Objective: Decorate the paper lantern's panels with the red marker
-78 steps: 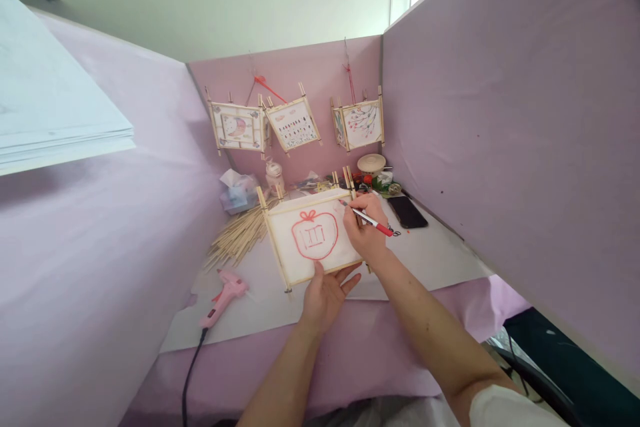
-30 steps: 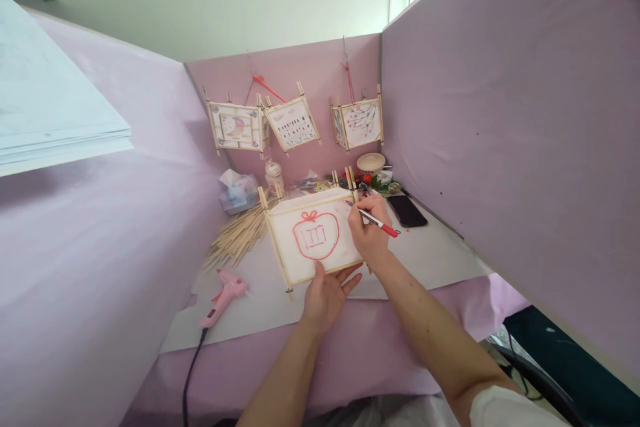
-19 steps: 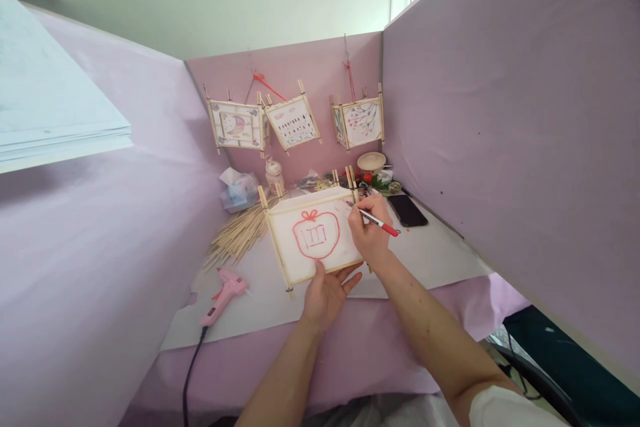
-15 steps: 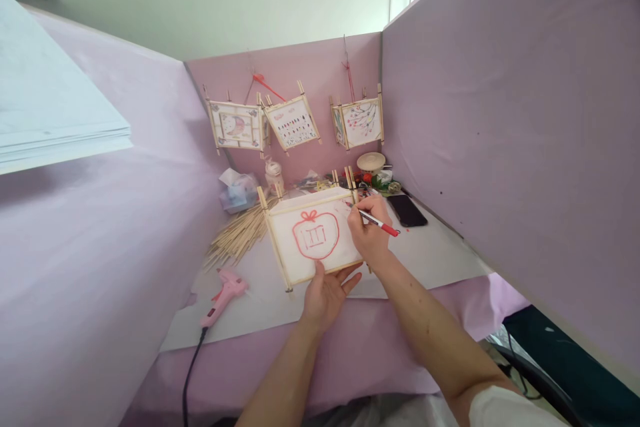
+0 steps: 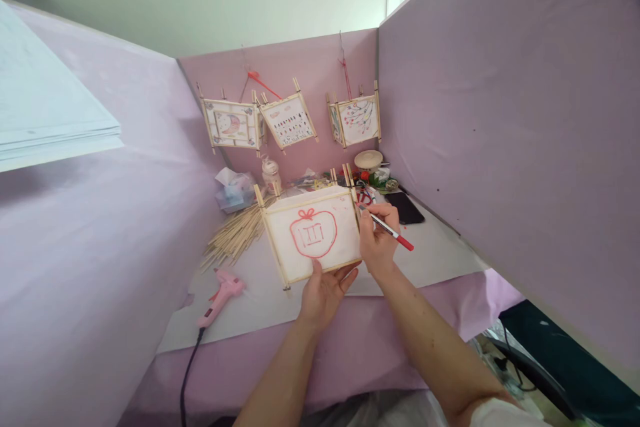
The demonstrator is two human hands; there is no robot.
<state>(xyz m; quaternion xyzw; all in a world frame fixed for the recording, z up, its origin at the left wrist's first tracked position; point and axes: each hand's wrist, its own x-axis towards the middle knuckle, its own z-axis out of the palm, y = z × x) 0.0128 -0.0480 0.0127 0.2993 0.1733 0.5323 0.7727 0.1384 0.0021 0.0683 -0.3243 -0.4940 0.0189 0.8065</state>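
A paper lantern [image 5: 280,230] with a thin wooden stick frame is tilted toward me above the table. Its white front panel bears a red apple-like outline with a bow on top and small lines inside. My left hand [image 5: 323,290] supports it from below, thumb on the lower front edge and fingers under the bottom. At the lantern's right edge, my right hand [image 5: 379,240] pinches a red-capped marker [image 5: 393,232], its tip close to the right upright. Small red marks show near the panel's upper right corner.
A pink glue gun [image 5: 223,295] with a black cord lies left. Behind it are loose wooden sticks [image 5: 233,237] and a tissue pack [image 5: 235,192]. A black phone [image 5: 406,207] lies right. Finished lanterns [image 5: 355,120] hang at the back between purple side walls [image 5: 500,113].
My right hand and the marker have moved right, from over the panel's upper right area to the lantern's right edge. My left hand still supports the lantern.
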